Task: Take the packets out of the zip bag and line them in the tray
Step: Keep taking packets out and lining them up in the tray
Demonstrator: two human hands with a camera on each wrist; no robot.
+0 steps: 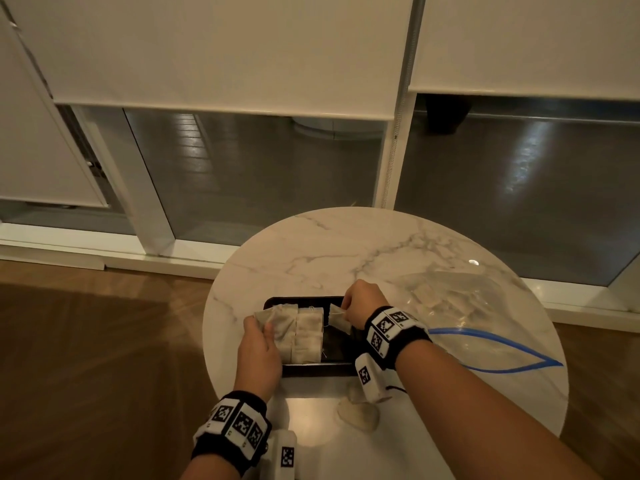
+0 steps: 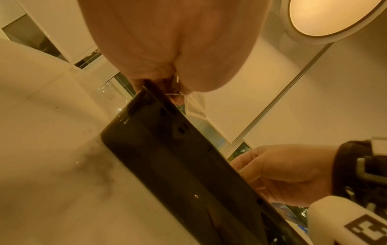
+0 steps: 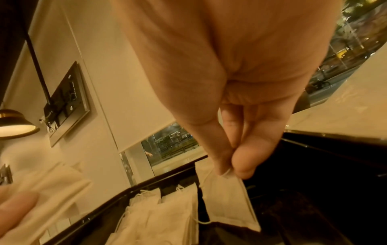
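A black tray (image 1: 313, 370) sits on the round marble table (image 1: 346, 244). Two rows of pale paper packets (image 1: 306, 332) stand in its left half, also seen in the right wrist view (image 3: 167, 213). My right hand (image 1: 346, 311) pinches one packet (image 1: 336, 319) by its top edge between thumb and finger over the tray's dark right half (image 3: 324, 174); the packet (image 3: 228, 200) hangs beside the rows. My left hand (image 1: 265, 327) holds another packet (image 1: 265, 316) at the tray's left rim. The clear zip bag (image 1: 478, 299) with a blue zip lies right of the tray, several packets inside.
Two loose packets (image 1: 358, 414) lie on the table in front of the tray, beside the right wrist camera. The table edge curves close on the left and front. Windows with lowered blinds (image 1: 225, 46) stand behind, over a wooden floor (image 1: 86, 341).
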